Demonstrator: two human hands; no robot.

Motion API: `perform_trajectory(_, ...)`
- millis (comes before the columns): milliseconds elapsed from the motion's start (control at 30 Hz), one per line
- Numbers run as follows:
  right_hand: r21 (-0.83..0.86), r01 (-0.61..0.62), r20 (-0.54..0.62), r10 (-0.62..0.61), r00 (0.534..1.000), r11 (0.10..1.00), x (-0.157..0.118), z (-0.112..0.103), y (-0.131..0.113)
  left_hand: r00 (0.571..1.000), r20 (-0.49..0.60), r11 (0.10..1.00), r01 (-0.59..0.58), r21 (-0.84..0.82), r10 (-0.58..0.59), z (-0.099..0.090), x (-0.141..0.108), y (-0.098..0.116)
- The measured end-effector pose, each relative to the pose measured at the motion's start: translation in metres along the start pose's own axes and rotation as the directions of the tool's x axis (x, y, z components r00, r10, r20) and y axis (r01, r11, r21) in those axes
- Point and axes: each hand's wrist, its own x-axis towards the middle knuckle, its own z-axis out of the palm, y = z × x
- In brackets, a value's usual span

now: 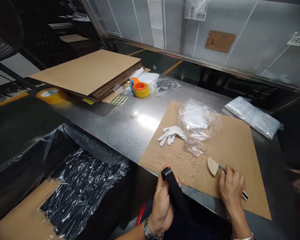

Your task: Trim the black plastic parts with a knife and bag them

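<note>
My left hand (pixel 162 203) is closed around a long black part (pixel 173 188) with a bent top end, held upright at the table's front edge; its lower end is lost against dark clothing. On the cardboard sheet (pixel 230 143), my right hand (pixel 232 186) has its fingers over a slim knife (pixel 245 196). The metal tip of the knife points toward a beige, rounded wedge-shaped pad (pixel 212 166) just left of it. A white glove (pixel 172 135) lies further back, beside crumpled clear plastic bags (pixel 198 116) with white sheets inside.
Flat cardboard sheets (pixel 95 71) are stacked at the back left. Near them are an orange tape dispenser (pixel 140 87), a yellow tape roll (pixel 52 95) and a sticker sheet (pixel 118 100). A plastic-wrapped pack (pixel 253 116) lies right. A bin lined with black plastic (pixel 62 130) stands left.
</note>
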Motion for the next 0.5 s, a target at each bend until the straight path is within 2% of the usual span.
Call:
perform_trajectory(100, 0.186, 0.188, 0.091, -0.207, 0.974, 0.964, -0.020, -0.020, -0.031, 0.998, -0.055, 0.999, -0.012, -0.037, 0.010, 0.000, 0.002, -0.004)
perform_trajectory(167, 0.456, 0.351, 0.201, -0.478, 0.855, 0.818, -0.034, -0.037, -0.057, 0.994, -0.109, 0.997, -0.014, -0.082, 0.005, -0.002, 0.004, -0.007)
perform_trajectory(200, 0.521, 0.402, 0.223, -0.574, 0.788, 0.753, -0.040, -0.044, -0.069, 0.992, -0.126, 0.994, -0.010, -0.105, -0.004, -0.003, 0.004, -0.008)
perform_trajectory(233, 0.561, 0.423, 0.250, -0.633, 0.733, 0.712, -0.043, -0.050, -0.079, 0.993, -0.120, 0.992, -0.001, -0.125, -0.014, -0.004, 0.003, -0.009)
perform_trajectory(267, 0.582, 0.421, 0.262, -0.650, 0.713, 0.696, -0.043, -0.055, -0.086, 0.997, -0.080, 0.991, 0.009, -0.136, -0.020, -0.006, 0.002, -0.008)
perform_trajectory(333, 0.590, 0.394, 0.261, -0.628, 0.733, 0.705, -0.038, -0.061, -0.089, 0.995, 0.100, 0.990, 0.042, -0.138, -0.028, -0.009, -0.001, -0.005)
perform_trajectory(367, 0.584, 0.386, 0.239, -0.605, 0.759, 0.714, -0.033, -0.063, -0.087, 0.973, 0.225, 0.988, 0.077, -0.132, -0.046, -0.011, -0.002, -0.002)
perform_trajectory(433, 0.546, 0.410, 0.183, -0.582, 0.792, 0.730, -0.021, -0.068, -0.077, 0.883, 0.452, 0.976, 0.191, -0.106, -0.124, -0.015, -0.004, 0.005)
perform_trajectory(500, 0.480, 0.461, 0.144, -0.585, 0.798, 0.746, -0.010, -0.075, -0.068, 0.793, 0.562, 0.948, 0.315, -0.050, -0.234, -0.017, -0.004, 0.009)
